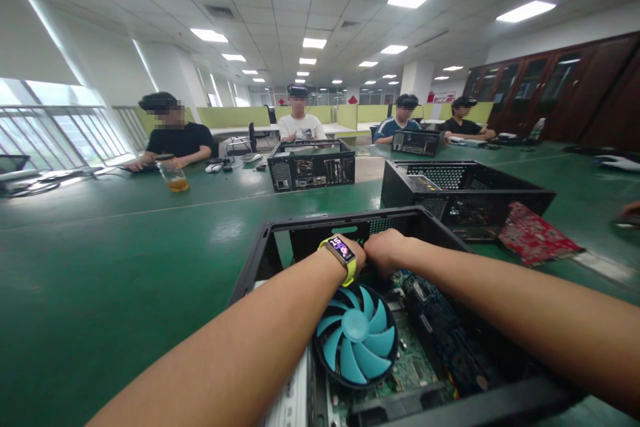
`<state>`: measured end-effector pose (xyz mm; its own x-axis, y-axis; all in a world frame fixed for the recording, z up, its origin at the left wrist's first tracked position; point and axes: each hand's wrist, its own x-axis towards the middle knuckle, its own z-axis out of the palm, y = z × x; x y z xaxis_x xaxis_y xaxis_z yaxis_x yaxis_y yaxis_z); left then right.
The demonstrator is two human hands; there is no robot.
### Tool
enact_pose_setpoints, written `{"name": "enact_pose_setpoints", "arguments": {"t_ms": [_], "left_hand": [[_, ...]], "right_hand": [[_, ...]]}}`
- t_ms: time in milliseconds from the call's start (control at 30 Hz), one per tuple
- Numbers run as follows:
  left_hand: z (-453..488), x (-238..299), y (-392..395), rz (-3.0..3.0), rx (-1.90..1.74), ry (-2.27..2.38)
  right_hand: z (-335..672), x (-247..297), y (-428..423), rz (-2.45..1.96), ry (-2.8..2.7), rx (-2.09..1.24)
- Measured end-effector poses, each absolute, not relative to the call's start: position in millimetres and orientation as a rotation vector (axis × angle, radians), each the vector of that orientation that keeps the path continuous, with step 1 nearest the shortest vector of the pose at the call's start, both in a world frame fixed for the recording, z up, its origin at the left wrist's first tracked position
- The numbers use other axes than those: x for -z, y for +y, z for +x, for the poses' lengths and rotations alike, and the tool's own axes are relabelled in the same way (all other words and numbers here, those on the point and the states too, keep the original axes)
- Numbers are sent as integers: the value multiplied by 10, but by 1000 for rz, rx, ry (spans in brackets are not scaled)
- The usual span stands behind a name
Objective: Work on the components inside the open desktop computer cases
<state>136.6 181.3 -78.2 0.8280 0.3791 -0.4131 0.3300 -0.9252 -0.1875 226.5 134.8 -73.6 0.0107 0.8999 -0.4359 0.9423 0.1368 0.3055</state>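
Note:
An opened black computer case (345, 217) lies in front of me with its inside showing. Both of my hands reach to its far wall and meet there. My left hand (357, 255), below a wrist watch with a yellow-green strap (341, 255), has its fingers hidden. Curled beside it, my right hand (386, 250) is closed; whatever it grips is out of sight. Under my left wrist sits a round cooling fan (356, 325) with turquoise blades. A green motherboard (415, 353) and a dark expansion card (440, 320) lie to the fan's right, beneath my right forearm.
A second open case (465, 193) stands just beyond, with a red circuit board (535, 233) near its right end. Another case (313, 167) is across the green table (125, 267), by a jar of amber liquid (173, 173). Several people sit opposite; another person's hand shows at far right.

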Motion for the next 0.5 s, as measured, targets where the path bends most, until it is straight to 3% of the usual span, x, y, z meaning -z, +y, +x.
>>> {"name": "enact_pose_setpoints", "arguments": {"t_ms": [500], "left_hand": [[1367,724,1797,-2836,-831,-552]], "right_hand": [[2271,721,1344,1745,1900,128]]}}
